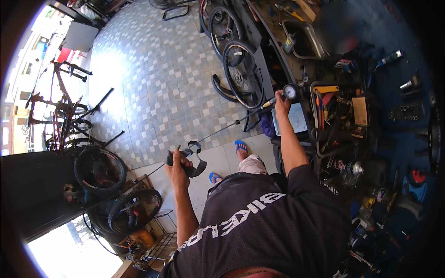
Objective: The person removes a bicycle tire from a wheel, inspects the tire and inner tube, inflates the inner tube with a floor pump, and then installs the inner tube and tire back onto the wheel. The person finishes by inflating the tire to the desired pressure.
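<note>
Black rubber strip (202,167), bent into loose folds, is gripped above the pale near edge of the tiled floor (157,83) by the left hand (177,172), whose fingers are curled around it, the thumb raised beside a small brass-coloured tip (179,146). A thin dark hose (218,131) is stretched slantwise, its long axis laid from the floor's near left side toward the desk (273,28); whether it is touched by the left hand cannot be told. Farther right, a bicycle wheel (238,78) is stood beside the desk's left edge. Just off that edge, with fingers wrapped about its grip, a round-dialled air gauge (289,91) is held by the right hand (281,109). From the left hand, the gauge is set well apart, rightward and farther forward along the hose's line; the strip is placed nearer the left hand. On the desk, at far right, a black tray (312,99) is crowded with tools.
</note>
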A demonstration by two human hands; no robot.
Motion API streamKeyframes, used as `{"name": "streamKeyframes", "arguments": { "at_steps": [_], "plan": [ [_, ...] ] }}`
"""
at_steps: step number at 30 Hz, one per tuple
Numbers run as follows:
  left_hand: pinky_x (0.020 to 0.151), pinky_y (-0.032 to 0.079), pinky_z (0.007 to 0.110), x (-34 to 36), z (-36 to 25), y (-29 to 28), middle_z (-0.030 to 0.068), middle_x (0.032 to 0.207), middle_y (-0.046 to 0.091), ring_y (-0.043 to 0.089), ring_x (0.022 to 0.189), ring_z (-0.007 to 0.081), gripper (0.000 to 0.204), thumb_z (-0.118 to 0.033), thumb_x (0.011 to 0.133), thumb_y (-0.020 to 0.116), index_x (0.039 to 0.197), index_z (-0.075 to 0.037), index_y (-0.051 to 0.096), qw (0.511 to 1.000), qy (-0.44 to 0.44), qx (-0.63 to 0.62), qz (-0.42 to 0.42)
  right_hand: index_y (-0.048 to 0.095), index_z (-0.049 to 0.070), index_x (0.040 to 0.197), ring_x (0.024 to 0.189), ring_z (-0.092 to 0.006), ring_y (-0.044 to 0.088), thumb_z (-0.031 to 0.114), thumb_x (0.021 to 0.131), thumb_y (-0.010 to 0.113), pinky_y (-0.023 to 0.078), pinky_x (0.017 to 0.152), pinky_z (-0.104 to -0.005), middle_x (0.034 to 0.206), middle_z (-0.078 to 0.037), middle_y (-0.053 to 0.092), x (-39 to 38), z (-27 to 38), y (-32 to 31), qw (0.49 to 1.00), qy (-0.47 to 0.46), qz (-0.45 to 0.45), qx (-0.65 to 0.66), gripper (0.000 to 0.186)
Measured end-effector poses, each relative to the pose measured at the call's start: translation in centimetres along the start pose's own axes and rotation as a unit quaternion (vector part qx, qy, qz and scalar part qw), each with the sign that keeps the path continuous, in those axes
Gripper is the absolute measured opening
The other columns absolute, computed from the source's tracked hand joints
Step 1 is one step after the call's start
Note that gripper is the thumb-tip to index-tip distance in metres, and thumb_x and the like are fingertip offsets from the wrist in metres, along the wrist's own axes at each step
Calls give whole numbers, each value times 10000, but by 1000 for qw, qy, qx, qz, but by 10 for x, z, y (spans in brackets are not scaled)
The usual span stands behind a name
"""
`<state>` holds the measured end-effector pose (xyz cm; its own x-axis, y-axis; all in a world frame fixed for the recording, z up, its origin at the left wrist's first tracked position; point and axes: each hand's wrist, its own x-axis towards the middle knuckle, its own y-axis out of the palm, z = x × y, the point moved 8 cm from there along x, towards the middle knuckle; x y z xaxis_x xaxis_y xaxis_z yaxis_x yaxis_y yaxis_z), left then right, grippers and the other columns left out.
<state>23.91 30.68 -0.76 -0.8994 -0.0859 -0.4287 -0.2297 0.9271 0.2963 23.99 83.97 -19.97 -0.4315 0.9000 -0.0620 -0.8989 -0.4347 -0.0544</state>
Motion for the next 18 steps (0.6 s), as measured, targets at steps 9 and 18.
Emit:
{"name": "streamKeyframes", "arguments": {
  "at_steps": [9, 18],
  "plan": [
    [575, 488, 322, -10, -30, -21, 11, 738, 516, 534, 641, 129, 184, -167, 1026, 690, 996, -69, 537, 996, 67, -53, 2, 552, 59, 1367, 628, -121, 604, 166, 977, 699, 495, 587, -288, 885, -51, 661, -174, 138, 122, 897, 65, 418, 130, 430],
    [598, 583, 307, -55, -75, -116, 133, 962, 714, 664, 734, 153, 248, -150, 966, 767, 1024, -59, 543, 983, 155, -95, -34, 707, 35, 1113, 754, -167, 654, 89, 874, 727, 545, 737, -332, 877, -43, 702, -363, 180, 187, 816, -194, 541, 55, 246]
  ]
}}
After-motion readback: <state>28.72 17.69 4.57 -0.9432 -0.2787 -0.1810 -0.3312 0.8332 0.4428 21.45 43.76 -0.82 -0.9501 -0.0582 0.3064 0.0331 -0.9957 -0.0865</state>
